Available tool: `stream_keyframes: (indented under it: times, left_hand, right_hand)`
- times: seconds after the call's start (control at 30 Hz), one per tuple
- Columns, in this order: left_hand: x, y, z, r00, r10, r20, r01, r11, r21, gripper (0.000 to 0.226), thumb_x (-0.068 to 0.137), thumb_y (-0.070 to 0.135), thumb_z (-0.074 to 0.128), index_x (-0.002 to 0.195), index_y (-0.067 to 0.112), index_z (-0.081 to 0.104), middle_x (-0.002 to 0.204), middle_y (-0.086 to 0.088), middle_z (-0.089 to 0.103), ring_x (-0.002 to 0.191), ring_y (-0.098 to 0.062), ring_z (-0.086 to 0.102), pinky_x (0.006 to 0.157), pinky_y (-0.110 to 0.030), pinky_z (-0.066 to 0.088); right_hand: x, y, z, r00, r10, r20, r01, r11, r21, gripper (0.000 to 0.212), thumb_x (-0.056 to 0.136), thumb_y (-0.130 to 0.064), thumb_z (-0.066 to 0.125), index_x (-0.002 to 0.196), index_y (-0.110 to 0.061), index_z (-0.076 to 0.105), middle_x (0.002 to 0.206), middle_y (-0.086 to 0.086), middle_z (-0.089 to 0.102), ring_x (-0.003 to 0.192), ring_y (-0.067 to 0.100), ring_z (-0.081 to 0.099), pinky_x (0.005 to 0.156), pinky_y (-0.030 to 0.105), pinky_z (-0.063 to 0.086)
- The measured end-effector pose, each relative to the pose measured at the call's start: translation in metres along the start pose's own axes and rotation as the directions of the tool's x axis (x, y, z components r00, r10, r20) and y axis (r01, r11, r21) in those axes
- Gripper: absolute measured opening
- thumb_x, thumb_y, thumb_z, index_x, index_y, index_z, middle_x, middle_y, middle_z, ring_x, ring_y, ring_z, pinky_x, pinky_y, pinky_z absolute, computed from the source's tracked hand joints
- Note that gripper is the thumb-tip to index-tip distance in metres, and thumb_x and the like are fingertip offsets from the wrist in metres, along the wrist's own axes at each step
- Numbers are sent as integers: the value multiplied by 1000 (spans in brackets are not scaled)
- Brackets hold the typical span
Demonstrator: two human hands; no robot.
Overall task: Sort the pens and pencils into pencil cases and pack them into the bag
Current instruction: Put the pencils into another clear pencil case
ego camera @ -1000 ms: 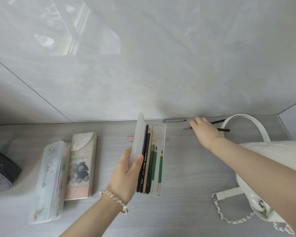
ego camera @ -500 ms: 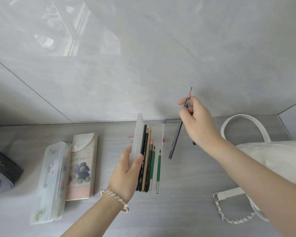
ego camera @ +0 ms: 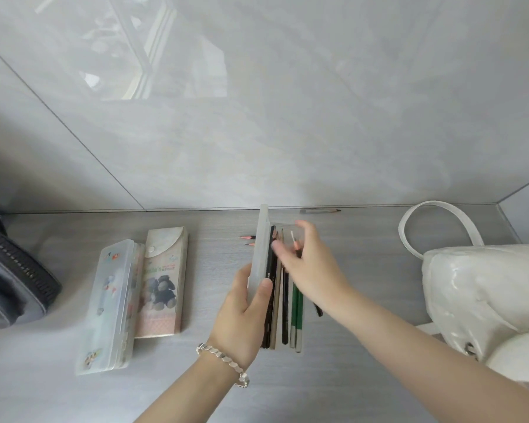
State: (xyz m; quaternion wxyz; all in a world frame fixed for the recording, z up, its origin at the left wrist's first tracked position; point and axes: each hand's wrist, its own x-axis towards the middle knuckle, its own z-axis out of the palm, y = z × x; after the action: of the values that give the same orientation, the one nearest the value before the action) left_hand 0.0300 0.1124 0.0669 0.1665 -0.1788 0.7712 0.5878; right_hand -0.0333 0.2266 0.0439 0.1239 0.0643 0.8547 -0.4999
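Your right hand is closed around two dark pencils, lowering them into the open clear case (their lower ends stick out past your wrist at 5 o'clock). Your left hand grips the case's raised lid, thumb on the inner face. Black, tan and green pencils lie inside. Two pencil tips at 10 o'clock of the case, a grey pencil at 1 o'clock by the wall. Two closed cases at 9 o'clock, white bag at 3 o'clock.
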Motion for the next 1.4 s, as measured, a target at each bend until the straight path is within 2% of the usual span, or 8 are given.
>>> stream_keyframes:
  times: [0.23,0.43,0.57,0.83,0.97,1.13,1.33,1.4]
  left_hand:
    - [-6,-7,-7,1000,-20,-5,20,999,-28,21,96,29,42,116,36,42,85,16,61,74,-1,56,81,-36,50]
    - [-10,-8,-6,1000,-7,-6,7,997,-74,21,95,28,42,114,31,50,79,7,59,73,-9,57,72,-30,49]
    - [-10,-8,-8,1000,-6,-27,4,997,-77,14,95,27,44,95,39,51,76,15,61,67,4,59,70,-24,49]
    - [-1,-10,-17,995,-38,-93,31,997,-71,24,96,27,43,117,37,41,93,27,54,92,-1,57,93,-29,42]
    - [16,-16,-31,986,-60,-156,64,998,18,50,95,35,42,142,21,30,119,13,54,119,-15,50,104,-34,37]
    - [30,-21,-47,970,-89,-228,92,996,3,48,94,37,41,139,21,34,125,8,53,124,-19,48,107,-35,34]
    - [28,-19,-59,950,-108,-294,94,994,-59,42,97,27,40,138,16,37,82,25,40,81,0,49,84,-23,32]
    - [26,-17,-61,950,-107,-295,86,993,-83,47,97,26,39,142,15,31,99,23,39,101,-4,47,92,-22,26]
  right_hand:
    - [-16,6,0,992,-11,-126,72,870,488,30,99,-7,29,119,-27,41,73,0,48,51,6,49,49,14,44]
    - [-29,29,23,900,-419,-118,405,906,-123,33,96,-22,33,119,-12,54,99,-3,60,102,10,47,91,8,32]
    - [-26,46,29,838,-523,-156,416,797,-439,33,89,-22,38,110,-7,59,112,10,63,119,21,36,101,30,29]
    - [-14,49,18,852,-523,0,476,776,-414,38,91,-25,42,122,-6,53,135,10,49,130,17,31,109,24,21]
    - [36,59,-1,959,-284,12,255,842,-475,34,90,-8,52,123,-4,54,131,12,51,126,27,40,108,25,24]
    - [84,65,2,951,-198,237,308,673,-673,38,91,-13,50,129,-9,47,130,8,49,124,27,41,100,35,35]
    - [93,54,32,858,-170,485,513,327,-794,32,86,4,42,118,-3,46,121,17,48,114,31,45,85,38,39]
    - [90,55,40,869,-136,476,495,281,-822,41,83,8,44,122,-2,40,123,16,47,113,33,46,85,39,40]
